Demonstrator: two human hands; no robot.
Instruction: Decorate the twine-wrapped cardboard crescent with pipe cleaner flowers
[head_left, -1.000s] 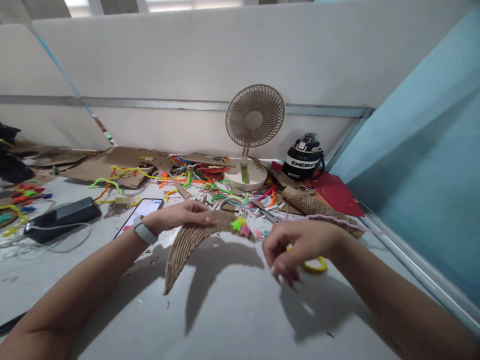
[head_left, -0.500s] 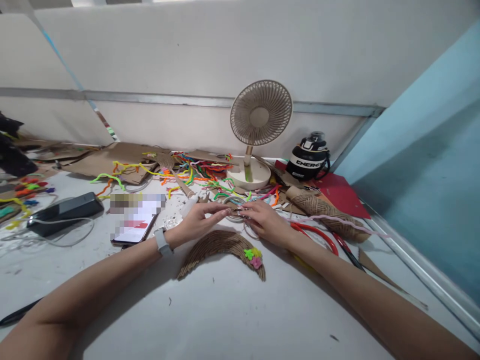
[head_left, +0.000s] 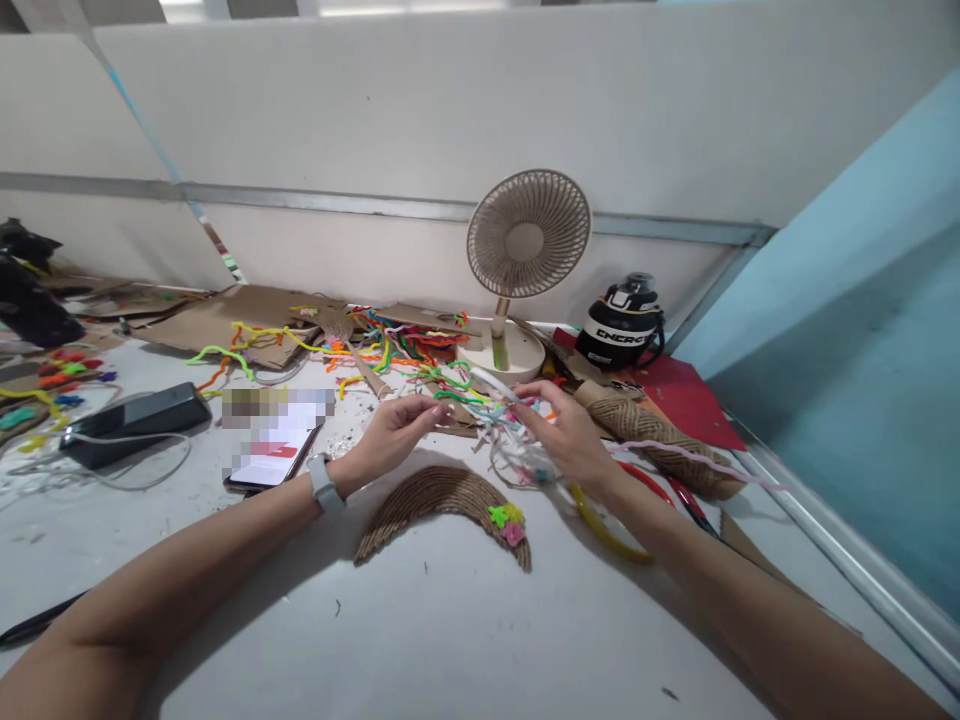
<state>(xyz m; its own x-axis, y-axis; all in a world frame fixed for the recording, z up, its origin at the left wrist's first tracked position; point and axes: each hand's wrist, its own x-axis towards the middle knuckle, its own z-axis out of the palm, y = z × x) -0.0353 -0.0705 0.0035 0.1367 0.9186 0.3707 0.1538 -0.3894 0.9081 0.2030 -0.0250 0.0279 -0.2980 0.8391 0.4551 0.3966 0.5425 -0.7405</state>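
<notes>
My left hand and my right hand are raised a little above the table, facing each other. Both pinch at a tangle of thin white and coloured pipe cleaners stretched between them. In front of the hands a curved, crescent-shaped piece of ribbed cardboard lies flat on the table, with small green and pink flowers stuck near its right end. A white band sits on my left wrist.
A small beige fan stands at the back, a black jar to its right. Coloured pipe cleaners and cardboard scraps litter the back. A phone and a dark power bank lie left. Yellow and red hoops and a rolled cardboard cone lie right.
A second ago my left hand held the cardboard crescent up; it now lies on the table. Both hands went to the pipe cleaner pile and lifted a tangle of strands.
</notes>
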